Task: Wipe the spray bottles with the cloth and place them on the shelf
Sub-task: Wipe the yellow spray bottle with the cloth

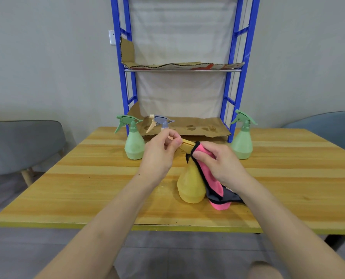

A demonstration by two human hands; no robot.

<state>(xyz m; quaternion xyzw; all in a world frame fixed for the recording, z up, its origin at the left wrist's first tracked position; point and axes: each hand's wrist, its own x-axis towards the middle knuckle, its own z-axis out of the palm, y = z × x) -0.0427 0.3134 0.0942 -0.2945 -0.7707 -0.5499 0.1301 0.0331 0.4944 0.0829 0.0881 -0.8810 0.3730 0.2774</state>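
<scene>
Our left hand (161, 152) pinches the yellow bottle (189, 188) at its top, and the bottle stands on the table (87, 178). Our right hand (219, 164) holds the cloth (219, 204) in curled fingers against the neck. We judge that the wiping of this bottle is in hand; next the cloth must go down the body, then the bottle goes to the shelf (187, 70).

Head-worn camera looks forward and down over table (87, 188) toward the shelf (182, 70)
</scene>
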